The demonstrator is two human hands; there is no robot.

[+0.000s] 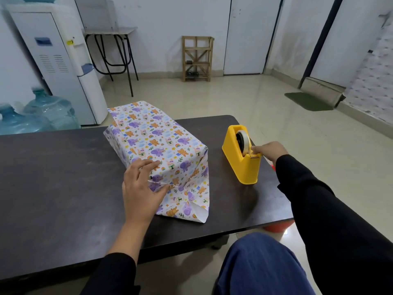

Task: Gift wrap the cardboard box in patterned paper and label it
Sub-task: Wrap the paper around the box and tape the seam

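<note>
- Left hand (140, 184) lay open, straight fingers pressing folded paper (185, 201) against the box (157, 133) end.
- Right hand (269, 151), curled, pinched tape (246, 141) at the dispenser (242, 167).
- Under both hands: dark table (63, 177); beyond, a water cooler (59, 56).

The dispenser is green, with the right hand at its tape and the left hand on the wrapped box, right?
No: the head view shows the dispenser yellow. The right hand is at its tape and the left hand on the wrapped box.
</note>
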